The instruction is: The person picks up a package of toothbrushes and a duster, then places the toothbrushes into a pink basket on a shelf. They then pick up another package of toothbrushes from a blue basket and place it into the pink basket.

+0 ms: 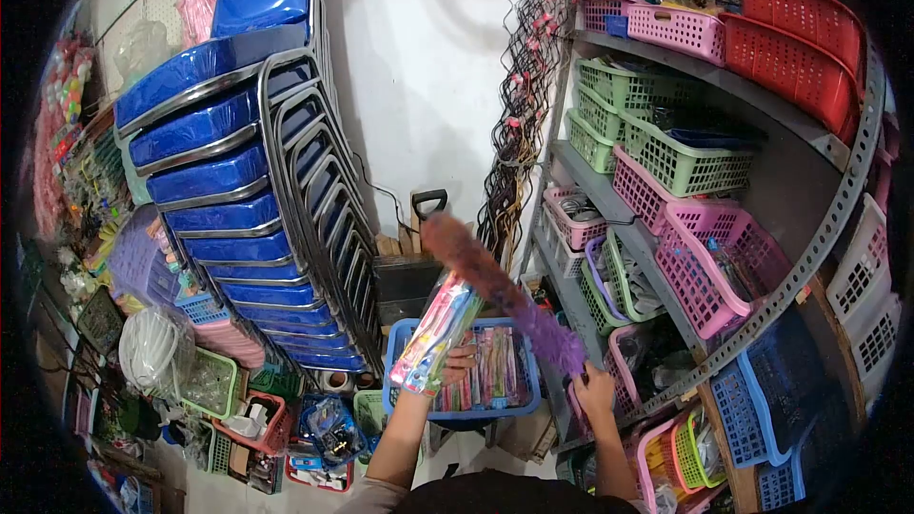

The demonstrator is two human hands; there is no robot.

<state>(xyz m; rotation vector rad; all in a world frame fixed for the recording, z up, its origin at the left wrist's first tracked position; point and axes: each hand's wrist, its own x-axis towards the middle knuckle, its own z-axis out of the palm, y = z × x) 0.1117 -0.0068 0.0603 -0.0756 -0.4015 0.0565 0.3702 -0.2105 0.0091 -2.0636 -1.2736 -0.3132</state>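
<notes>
Many stacked blue plastic chairs [238,181] tower at nine o'clock; grey metal shelving [800,181] of baskets fills three. At six, the left hand [460,362] grips colourful wrapped packets [438,328] over a blue plastic basket [495,411]; the right hand [592,390] clenches a fluffy purple duster [505,290].

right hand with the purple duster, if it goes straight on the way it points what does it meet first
The right hand would likely drive the duster tip into the black handle by the white wall. The packet in the left hand sits close beside that line; depth is unclear.
</notes>
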